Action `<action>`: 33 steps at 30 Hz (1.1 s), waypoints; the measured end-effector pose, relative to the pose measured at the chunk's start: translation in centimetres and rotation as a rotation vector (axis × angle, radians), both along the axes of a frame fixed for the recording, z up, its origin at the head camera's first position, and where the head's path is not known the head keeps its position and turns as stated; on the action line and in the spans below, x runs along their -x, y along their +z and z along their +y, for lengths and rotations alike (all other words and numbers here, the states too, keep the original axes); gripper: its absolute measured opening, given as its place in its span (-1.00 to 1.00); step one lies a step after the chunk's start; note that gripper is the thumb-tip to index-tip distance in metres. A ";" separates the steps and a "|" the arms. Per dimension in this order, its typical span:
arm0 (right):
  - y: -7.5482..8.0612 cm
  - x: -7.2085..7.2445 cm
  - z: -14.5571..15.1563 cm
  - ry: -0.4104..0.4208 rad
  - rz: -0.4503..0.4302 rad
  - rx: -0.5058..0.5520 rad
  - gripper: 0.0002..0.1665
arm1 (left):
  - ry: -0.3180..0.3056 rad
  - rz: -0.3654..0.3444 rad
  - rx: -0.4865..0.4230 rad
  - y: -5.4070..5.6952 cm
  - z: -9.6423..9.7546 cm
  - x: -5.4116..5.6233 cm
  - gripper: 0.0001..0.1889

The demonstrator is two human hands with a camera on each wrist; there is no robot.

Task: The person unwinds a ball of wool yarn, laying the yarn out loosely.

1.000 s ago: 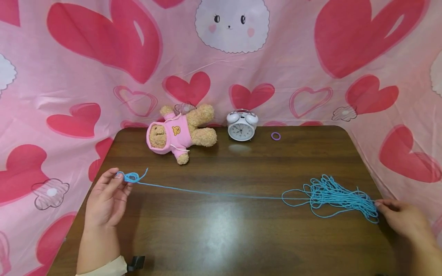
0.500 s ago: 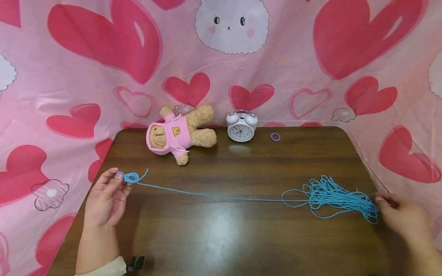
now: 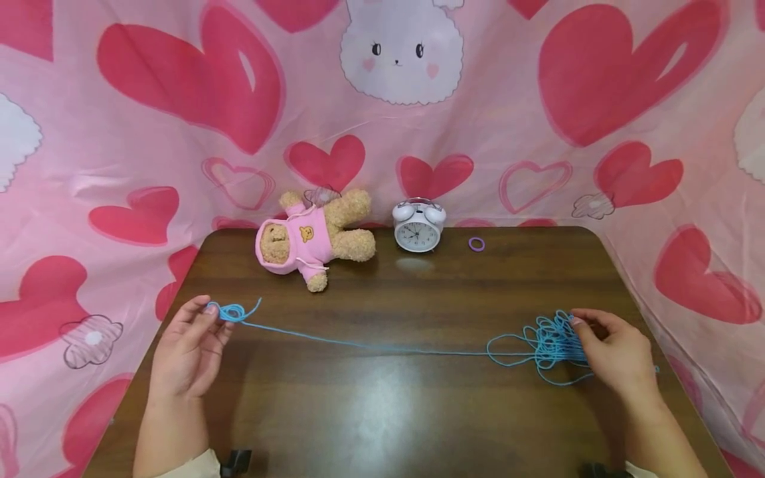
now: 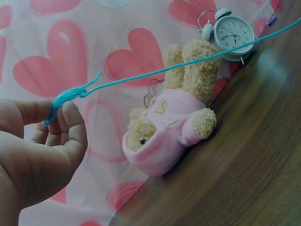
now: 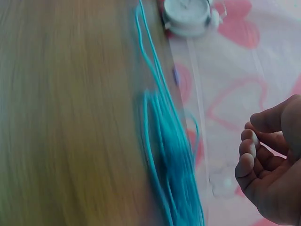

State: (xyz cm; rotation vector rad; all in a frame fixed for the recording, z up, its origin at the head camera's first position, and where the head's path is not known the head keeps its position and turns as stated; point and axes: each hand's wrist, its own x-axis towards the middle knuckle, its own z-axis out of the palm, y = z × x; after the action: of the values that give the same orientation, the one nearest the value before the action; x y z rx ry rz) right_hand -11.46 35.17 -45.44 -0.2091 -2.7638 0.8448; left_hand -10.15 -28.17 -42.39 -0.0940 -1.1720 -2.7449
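Observation:
My left hand [image 3: 188,355] pinches a small looped bunch of blue cord [image 3: 233,313] between thumb and fingers, its short loose end sticking up. From that bunch one strand runs across the table to a large loose hank of the same blue cord [image 3: 552,342] at the right. Over the hank's right part hovers my right hand [image 3: 621,355], hiding some of it in the head view. The right wrist view shows this hand's fingers [image 5: 247,165] loosely bent, holding nothing and apart from the hank [image 5: 175,160].
Along the back of the brown table [image 3: 382,425] lie a teddy bear [image 3: 311,239] in a pink hoodie and a purple ring [image 3: 476,244]. Between them stands a white alarm clock [image 3: 418,229]. A pink heart-print cloth [image 3: 508,119] hangs around the table.
My right hand has let go of the hank's right end and moved left over it. The left hand still pinches its bunch. The head view has tilted slightly upward.

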 end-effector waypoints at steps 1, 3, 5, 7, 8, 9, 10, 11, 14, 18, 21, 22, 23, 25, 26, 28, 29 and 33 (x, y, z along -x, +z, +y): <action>-0.1 0.2 -0.7 0.013 0.002 0.001 -0.70 | 0.001 -0.005 0.002 0.0 0.0 0.0 -0.70; -0.1 0.6 -2.0 0.042 0.011 0.012 -0.72 | 0.003 -0.006 0.006 0.1 0.1 0.0 -0.71; -0.1 1.0 -3.2 0.079 0.018 0.030 -0.73 | 0.008 -0.004 0.015 0.1 0.1 0.0 -0.70; -0.1 1.4 -4.5 0.112 0.019 0.054 -0.73 | -0.015 0.019 0.004 0.1 0.1 0.1 -0.68; -0.1 1.6 -5.1 0.127 0.014 0.066 -0.73 | -0.032 0.031 0.000 0.0 0.1 0.1 -0.67; -0.1 1.8 -5.7 0.145 0.010 0.074 -0.73 | -0.049 0.040 -0.004 0.0 0.0 0.2 -0.65; -0.1 2.0 -6.2 0.162 0.002 0.087 -0.73 | -0.067 0.050 -0.009 0.0 0.0 0.2 -0.64; -0.1 2.1 -6.8 0.177 -0.005 0.097 -0.73 | -0.086 0.060 -0.016 -0.1 0.0 0.2 -0.62; -0.2 2.6 -8.5 0.228 -0.033 0.142 -0.72 | -0.109 0.066 -0.004 -0.1 0.1 0.3 -0.61; -0.7 3.2 -10.9 0.298 -0.069 0.212 -0.74 | -0.095 0.061 0.014 0.1 0.3 0.3 -0.64; -1.3 3.6 -12.8 0.358 -0.079 0.244 -0.77 | -0.088 0.050 0.012 0.1 0.5 0.4 -0.65; -1.5 3.7 -13.4 0.381 -0.079 0.252 -0.77 | -0.085 0.045 0.012 0.2 0.5 0.4 -0.66; -1.6 3.8 -14.0 0.405 -0.081 0.258 -0.78 | -0.079 0.039 0.018 0.2 0.5 0.4 -0.66; -1.6 3.9 -15.2 0.451 -0.085 0.270 -0.77 | -0.062 0.025 0.033 0.2 0.6 0.4 -0.67; -1.6 4.0 -15.8 0.473 -0.092 0.277 -0.77 | -0.057 0.020 0.037 0.2 0.6 0.5 -0.67; -1.5 4.2 -17.0 0.512 -0.108 0.286 -0.75 | -0.047 0.016 0.047 0.2 0.7 0.5 -0.67; -1.5 4.2 -17.6 0.529 -0.117 0.292 -0.75 | -0.047 0.018 0.048 0.2 0.7 0.5 -0.67; -1.5 4.6 -19.7 0.587 -0.130 0.305 -0.74 | -0.084 0.048 0.006 0.1 0.9 0.7 -0.65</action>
State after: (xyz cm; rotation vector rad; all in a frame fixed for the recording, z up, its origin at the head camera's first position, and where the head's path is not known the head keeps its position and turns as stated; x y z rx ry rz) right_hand -16.04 15.44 -46.92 0.5432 -2.8320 1.4352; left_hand -10.80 -27.31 -42.28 -0.2136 -1.1908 -2.7943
